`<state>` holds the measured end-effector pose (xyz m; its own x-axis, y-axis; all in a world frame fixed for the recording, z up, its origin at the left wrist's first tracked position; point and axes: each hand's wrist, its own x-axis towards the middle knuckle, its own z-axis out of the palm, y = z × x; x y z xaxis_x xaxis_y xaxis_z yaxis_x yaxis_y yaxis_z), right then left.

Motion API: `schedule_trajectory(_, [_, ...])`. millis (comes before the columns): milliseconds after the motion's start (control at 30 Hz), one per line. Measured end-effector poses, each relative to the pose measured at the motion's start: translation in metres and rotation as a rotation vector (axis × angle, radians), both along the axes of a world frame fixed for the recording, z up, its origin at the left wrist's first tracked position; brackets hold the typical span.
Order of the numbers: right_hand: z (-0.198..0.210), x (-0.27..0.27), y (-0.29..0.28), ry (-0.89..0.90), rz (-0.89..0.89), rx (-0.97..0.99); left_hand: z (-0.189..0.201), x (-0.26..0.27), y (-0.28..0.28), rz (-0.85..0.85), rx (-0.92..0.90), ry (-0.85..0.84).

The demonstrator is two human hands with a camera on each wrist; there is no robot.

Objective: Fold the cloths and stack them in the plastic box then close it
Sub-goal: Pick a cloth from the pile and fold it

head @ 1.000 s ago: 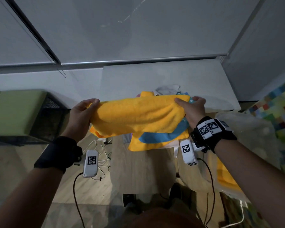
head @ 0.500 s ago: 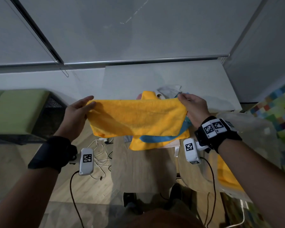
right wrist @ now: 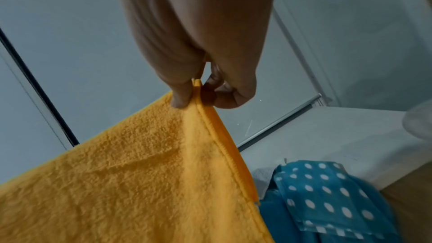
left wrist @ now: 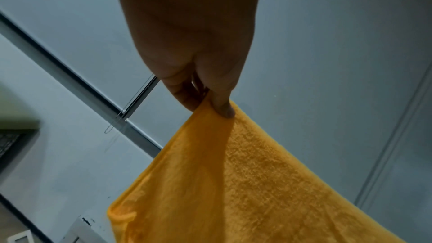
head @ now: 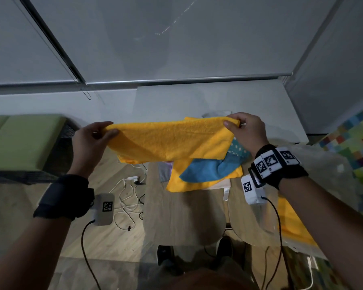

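The left hand and right hand each pinch a top corner of the yellow cloth, stretched in the air at 12 o'clock above the cloth pile. Thin fingertip pinches could slip, dropping a corner and skewing the fold.

Head cam looked down from above our arms; each wrist cam sat close along its hand, facing outward. All three shared the yellow cloth.
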<state>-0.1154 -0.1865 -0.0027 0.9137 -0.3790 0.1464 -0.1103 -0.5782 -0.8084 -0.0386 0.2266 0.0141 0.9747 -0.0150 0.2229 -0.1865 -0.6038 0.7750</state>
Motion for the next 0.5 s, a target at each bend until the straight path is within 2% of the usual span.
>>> schedule_trajectory(133, [0.003,-0.001,-0.004,-0.003,-0.02,-0.11,0.006,-0.003,0.001,0.044,0.124,-0.088])
schedule_trajectory(200, [0.0,-0.002,-0.005,0.006,0.004,-0.119,0.003,-0.006,0.003,0.034,0.169,-0.057])
schedule_trajectory(333, [-0.004,-0.01,0.003,0.148,0.064,0.109,-0.022,-0.011,0.008,-0.054,0.025,0.198])
schedule_trajectory(500, [-0.018,-0.019,0.01,0.341,0.085,0.18,-0.042,-0.032,-0.005,-0.094,-0.106,0.502])
